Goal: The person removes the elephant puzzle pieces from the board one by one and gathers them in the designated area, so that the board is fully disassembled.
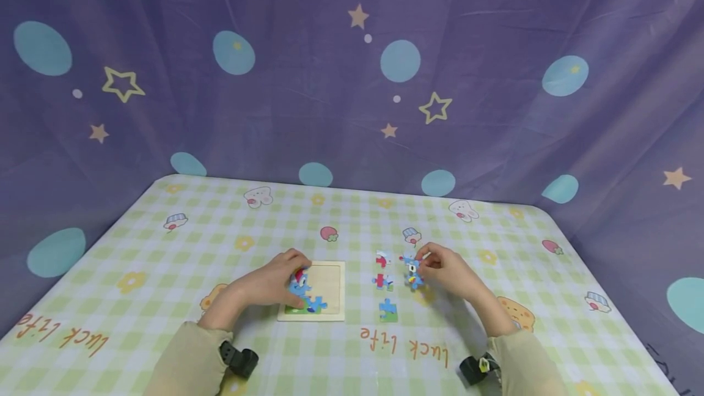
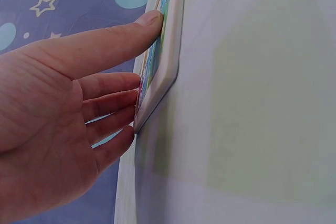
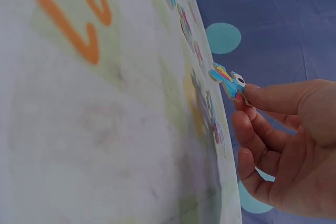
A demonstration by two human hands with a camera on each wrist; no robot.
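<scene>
My right hand (image 1: pixel 448 271) pinches a blue puzzle piece (image 3: pixel 227 81) with a printed eye between thumb and fingertips, lifted off the tabletop in the right wrist view. Beneath it another puzzle piece (image 3: pixel 214 121) lies on the cloth. My left hand (image 1: pixel 275 280) rests over the left side of a square wooden puzzle tray (image 1: pixel 341 292). Its thumb and fairly straight fingertips touch the puzzle pieces and the tray in the left wrist view. Blue, red and green pieces (image 1: pixel 317 304) fill the tray's left side and lower left; bare wood shows at its upper right.
Between the tray and my right hand, loose pieces lie in a column: a red-and-white piece (image 1: pixel 382 258), a red piece (image 1: pixel 382 281) and a blue-green piece (image 1: pixel 388 310). A checked cloth (image 1: pixel 220 353) covers the table, and a purple curtain (image 1: pixel 330 78) hangs behind.
</scene>
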